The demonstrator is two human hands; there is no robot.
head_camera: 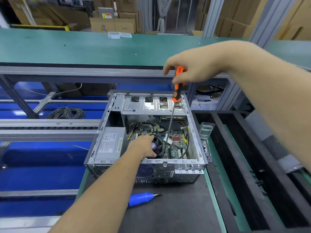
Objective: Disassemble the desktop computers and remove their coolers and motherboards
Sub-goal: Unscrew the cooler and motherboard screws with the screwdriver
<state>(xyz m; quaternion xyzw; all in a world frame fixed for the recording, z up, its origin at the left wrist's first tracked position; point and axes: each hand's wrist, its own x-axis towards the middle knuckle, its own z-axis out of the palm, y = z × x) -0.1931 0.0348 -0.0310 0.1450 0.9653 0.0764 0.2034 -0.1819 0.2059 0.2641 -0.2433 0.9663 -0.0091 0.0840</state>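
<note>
Open desktop case [146, 158] sits on the desk [176, 212]. My left hand [144, 146] rests on the cooler fan [157, 146], fingers curled over it. My right hand [190, 69] grips the orange screwdriver [177, 88], shaft angled down to the motherboard [176, 142] beside the cooler. Blue driver [143, 198] lies in front of the case.
</note>
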